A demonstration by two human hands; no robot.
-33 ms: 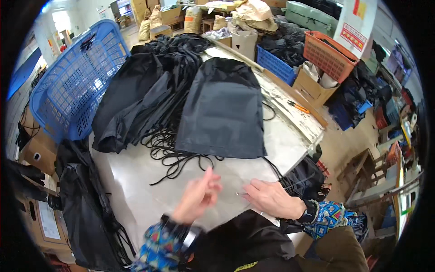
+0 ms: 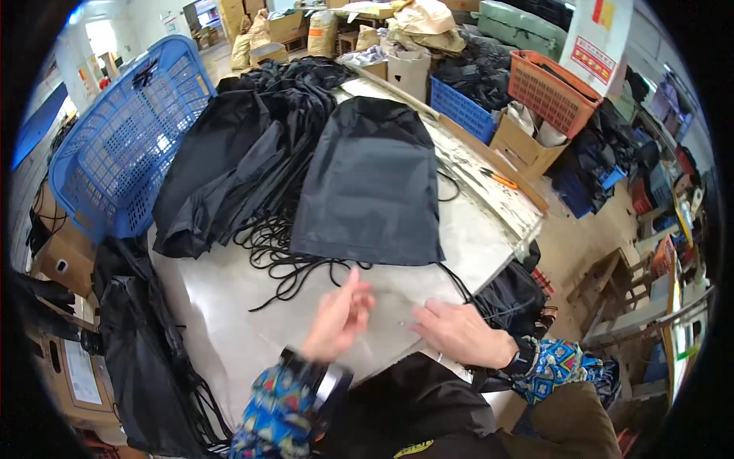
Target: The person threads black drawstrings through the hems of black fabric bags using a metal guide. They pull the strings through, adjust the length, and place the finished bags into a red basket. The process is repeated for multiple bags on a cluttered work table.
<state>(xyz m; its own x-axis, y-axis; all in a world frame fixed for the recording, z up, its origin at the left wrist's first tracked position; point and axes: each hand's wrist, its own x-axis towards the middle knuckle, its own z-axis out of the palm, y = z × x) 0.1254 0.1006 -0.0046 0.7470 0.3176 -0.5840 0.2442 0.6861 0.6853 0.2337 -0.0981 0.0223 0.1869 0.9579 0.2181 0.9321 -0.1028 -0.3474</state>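
Observation:
A black drawstring bag point(image 2: 367, 183) lies flat in the middle of the pale table point(image 2: 229, 336), its cords point(image 2: 298, 268) trailing toward me. To its left is a heap of several more black bags point(image 2: 222, 161). My left hand point(image 2: 336, 317) hovers just above the table near the cord ends, fingers loosely together; whether it pinches anything is unclear. My right hand point(image 2: 459, 333) rests palm down on the table by the near edge, fingers spread, holding nothing. A faint clear film seems to lie between the hands.
A big blue basket point(image 2: 115, 145) leans at the table's left. More black bags point(image 2: 145, 359) hang off the near left side. Beyond the right edge are a blue crate point(image 2: 466, 111), an orange basket point(image 2: 550, 84), cardboard boxes point(image 2: 527, 149) and an orange-handled tool point(image 2: 501, 180).

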